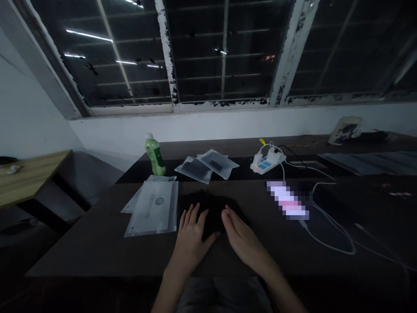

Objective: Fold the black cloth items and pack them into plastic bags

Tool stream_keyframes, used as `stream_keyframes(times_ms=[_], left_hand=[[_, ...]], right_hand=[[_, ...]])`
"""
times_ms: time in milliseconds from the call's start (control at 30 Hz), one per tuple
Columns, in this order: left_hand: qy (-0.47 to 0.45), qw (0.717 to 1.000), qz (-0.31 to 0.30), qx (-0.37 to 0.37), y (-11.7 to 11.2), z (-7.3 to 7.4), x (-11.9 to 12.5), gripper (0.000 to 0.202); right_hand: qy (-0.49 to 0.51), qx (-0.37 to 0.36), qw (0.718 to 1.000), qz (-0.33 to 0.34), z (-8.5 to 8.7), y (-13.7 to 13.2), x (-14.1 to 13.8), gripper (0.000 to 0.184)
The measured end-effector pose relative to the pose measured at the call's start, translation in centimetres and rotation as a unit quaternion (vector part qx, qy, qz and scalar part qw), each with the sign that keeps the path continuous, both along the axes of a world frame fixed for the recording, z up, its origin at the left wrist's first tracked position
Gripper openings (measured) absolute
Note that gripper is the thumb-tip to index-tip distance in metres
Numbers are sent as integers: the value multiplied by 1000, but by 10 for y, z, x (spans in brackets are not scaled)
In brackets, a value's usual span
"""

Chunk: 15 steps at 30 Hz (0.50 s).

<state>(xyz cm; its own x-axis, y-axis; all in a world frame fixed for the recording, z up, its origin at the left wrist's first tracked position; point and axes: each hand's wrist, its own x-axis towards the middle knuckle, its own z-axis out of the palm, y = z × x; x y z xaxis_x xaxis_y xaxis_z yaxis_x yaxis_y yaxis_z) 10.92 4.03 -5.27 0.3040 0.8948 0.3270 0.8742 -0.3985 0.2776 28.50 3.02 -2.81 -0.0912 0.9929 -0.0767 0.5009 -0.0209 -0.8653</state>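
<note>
My left hand point(191, 237) rests palm down over the dark tabletop, fingers spread and thumb out to the right, holding nothing I can see. Across from it, my right hand point(243, 239) is turned on its side with the fingers stretched out close together. A black patch point(211, 208) lies between and beyond the hands; whether it is dark cloth or only shadow I cannot tell. Left of my left hand are overlapping frosted zip bags point(153, 208), the top one with printed lettering and a round logo.
Behind the bags stands a green bottle point(155, 156) with a white cap. More clear bags point(211, 164) lie further back. A white power strip point(267, 161) with cables sits right of them, near a lit phone point(286, 200). A wooden table point(32, 174) is at left.
</note>
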Motion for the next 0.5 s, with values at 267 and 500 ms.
stream_keyframes(times_ms=[267, 500], left_hand=[[13, 999, -29, 3, 7, 4, 4, 48], [29, 998, -31, -39, 6, 12, 8, 38]], right_hand=[[-129, 35, 990, 44, -9, -5, 13, 75], [-239, 71, 967, 43, -19, -10, 19, 66]])
